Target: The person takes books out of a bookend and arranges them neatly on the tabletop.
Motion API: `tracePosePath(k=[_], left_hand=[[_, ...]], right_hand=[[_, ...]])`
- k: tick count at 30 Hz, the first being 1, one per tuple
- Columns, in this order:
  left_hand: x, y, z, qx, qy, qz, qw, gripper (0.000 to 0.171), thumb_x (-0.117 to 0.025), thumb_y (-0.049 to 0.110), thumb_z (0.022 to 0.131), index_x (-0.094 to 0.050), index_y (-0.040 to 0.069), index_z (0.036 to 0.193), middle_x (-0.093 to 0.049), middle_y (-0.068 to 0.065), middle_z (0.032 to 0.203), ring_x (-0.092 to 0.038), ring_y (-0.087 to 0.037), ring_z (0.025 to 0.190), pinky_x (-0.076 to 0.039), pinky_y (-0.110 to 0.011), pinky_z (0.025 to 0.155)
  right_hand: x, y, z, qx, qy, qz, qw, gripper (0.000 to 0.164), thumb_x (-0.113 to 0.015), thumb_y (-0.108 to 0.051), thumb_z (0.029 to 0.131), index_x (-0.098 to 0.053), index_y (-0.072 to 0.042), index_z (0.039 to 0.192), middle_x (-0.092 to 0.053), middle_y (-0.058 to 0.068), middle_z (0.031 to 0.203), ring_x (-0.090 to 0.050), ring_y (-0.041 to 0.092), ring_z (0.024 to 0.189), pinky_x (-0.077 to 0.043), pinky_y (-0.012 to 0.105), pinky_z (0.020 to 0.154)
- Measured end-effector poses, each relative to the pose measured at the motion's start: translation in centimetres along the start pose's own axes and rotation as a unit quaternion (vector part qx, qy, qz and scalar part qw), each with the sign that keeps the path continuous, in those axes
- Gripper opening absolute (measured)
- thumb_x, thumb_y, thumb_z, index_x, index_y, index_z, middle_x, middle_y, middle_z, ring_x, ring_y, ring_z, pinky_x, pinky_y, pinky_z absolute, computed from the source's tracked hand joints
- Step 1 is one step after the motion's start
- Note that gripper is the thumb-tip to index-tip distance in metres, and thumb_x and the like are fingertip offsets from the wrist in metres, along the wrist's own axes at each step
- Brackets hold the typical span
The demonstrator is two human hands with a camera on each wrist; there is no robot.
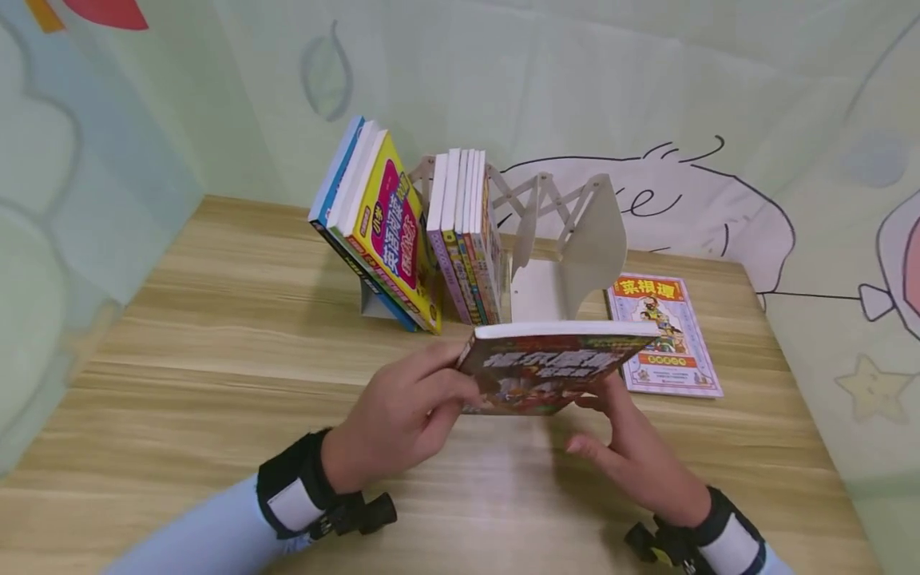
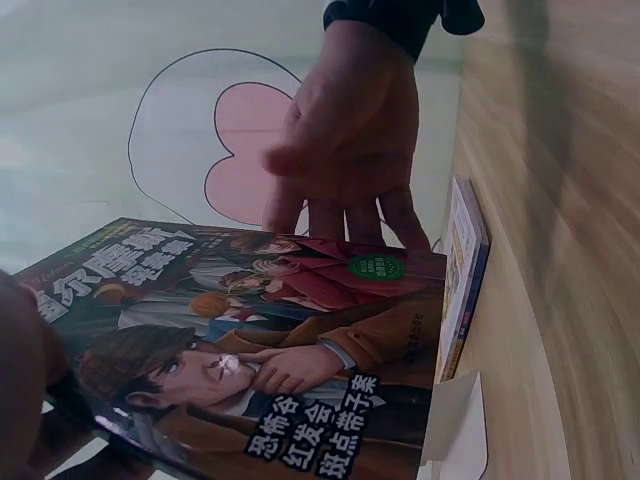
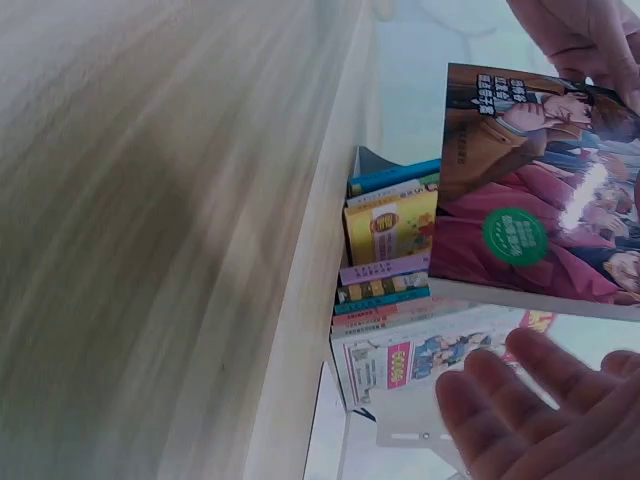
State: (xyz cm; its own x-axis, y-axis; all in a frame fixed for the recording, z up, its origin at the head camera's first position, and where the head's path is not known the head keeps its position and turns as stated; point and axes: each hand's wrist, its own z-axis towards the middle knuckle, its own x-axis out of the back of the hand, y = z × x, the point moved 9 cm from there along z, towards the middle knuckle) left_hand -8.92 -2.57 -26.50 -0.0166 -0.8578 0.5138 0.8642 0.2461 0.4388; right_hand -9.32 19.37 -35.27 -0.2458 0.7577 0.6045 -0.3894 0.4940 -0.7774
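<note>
A dark-covered comic-style book [image 1: 553, 375] is held tilted above the table, in front of a white folding bookend rack [image 1: 596, 247]. My left hand [image 1: 402, 411] grips its left edge, with the thumb on the front cover. My right hand [image 1: 640, 451] is by the book's lower right side, its fingers extended. The right wrist view shows these fingers [image 3: 500, 405] spread just off the book [image 3: 500, 190]. In the left wrist view the illustrated cover [image 2: 300, 330] faces the camera, and the right hand's fingertips are partly hidden behind its edge.
Larger books with a yellow one [image 1: 391, 228] in front lean at the rack's left end. Several thinner books [image 1: 463, 231] stand upright beside them. A lilac-bordered book [image 1: 668, 339] lies flat on the wooden table [image 1: 216, 351], right of the rack. A printed cloth wall [image 1: 467, 80] runs behind.
</note>
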Motion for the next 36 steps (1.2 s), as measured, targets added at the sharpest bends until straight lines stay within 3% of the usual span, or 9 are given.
tracePosePath(k=[6,12,17,23,26,31,36], left_hand=[[-0.1,0.3,-0.2,0.004,-0.001,-0.041,0.9991,0.014,-0.058,-0.005,0.09,-0.063,0.008,0.092,-0.065,-0.013,0.12,-0.068,-0.021,0.105,-0.058,-0.028,0.09],[-0.4,0.0,-0.6,0.027,-0.01,-0.054,0.9981,0.017,-0.063,-0.009,0.084,-0.061,0.008,0.085,-0.064,-0.013,0.12,-0.066,-0.021,0.103,-0.059,-0.03,0.089],[-0.7,-0.1,-0.8,0.034,-0.018,-0.06,0.9974,0.018,-0.063,-0.008,0.084,-0.058,0.009,0.083,-0.063,-0.012,0.119,-0.064,-0.02,0.102,-0.059,-0.029,0.088],[-0.9,-0.2,-0.7,0.025,-0.021,-0.058,0.9978,0.012,-0.06,-0.001,0.088,-0.06,0.011,0.085,-0.064,-0.012,0.121,-0.064,-0.02,0.108,-0.057,-0.031,0.092],[-1.1,-0.5,-0.8,0.031,-0.031,-0.038,0.9983,0.012,-0.057,0.0,0.088,-0.061,0.011,0.086,-0.064,-0.014,0.127,-0.063,-0.023,0.117,-0.055,-0.032,0.096],[-1.6,-1.3,-1.0,0.052,-0.058,-0.012,0.9969,0.014,-0.055,0.001,0.09,-0.063,0.012,0.089,-0.062,-0.012,0.134,-0.059,-0.021,0.126,-0.053,-0.032,0.1],[-1.9,-2.0,-1.4,0.08,-0.08,-0.001,0.9935,0.011,-0.057,0.004,0.093,-0.064,0.009,0.099,-0.06,-0.01,0.135,-0.059,-0.02,0.125,-0.051,-0.035,0.104]], right_hand=[[0.1,-0.6,-0.2,0.02,0.034,0.025,0.999,0.064,-0.06,0.007,0.095,-0.032,-0.011,0.15,-0.055,0.009,0.138,-0.058,0.01,0.121,-0.051,0.024,0.1],[0.8,-1.1,-0.3,0.05,0.081,0.037,0.995,0.053,-0.056,0.015,0.093,-0.044,-0.006,0.141,-0.062,0.009,0.126,-0.064,0.009,0.112,-0.057,0.024,0.089],[1.2,-1.1,-0.7,0.065,0.115,0.063,0.989,0.041,-0.054,0.019,0.092,-0.049,0.003,0.129,-0.064,-0.001,0.122,-0.065,0.006,0.103,-0.057,0.023,0.075],[3.2,-0.7,-1.5,0.118,0.197,0.111,0.967,0.021,-0.055,0.017,0.091,-0.051,0.019,0.112,-0.069,-0.005,0.113,-0.066,0.005,0.097,-0.054,0.015,0.077],[4.6,-0.2,-2.0,0.126,0.243,0.099,0.957,0.021,-0.056,0.009,0.095,-0.05,0.023,0.109,-0.07,-0.007,0.11,-0.066,0.003,0.095,-0.053,0.013,0.079],[7.1,2.0,-2.5,0.087,0.302,0.1,0.944,0.022,-0.055,0.005,0.097,-0.051,0.022,0.112,-0.07,-0.009,0.104,-0.064,0.001,0.091,-0.051,0.011,0.077],[9.8,4.6,-3.0,-0.008,0.362,0.111,0.926,0.021,-0.054,0.007,0.097,-0.064,0.001,0.115,-0.071,-0.006,0.1,-0.063,0.003,0.087,-0.051,0.01,0.073]])
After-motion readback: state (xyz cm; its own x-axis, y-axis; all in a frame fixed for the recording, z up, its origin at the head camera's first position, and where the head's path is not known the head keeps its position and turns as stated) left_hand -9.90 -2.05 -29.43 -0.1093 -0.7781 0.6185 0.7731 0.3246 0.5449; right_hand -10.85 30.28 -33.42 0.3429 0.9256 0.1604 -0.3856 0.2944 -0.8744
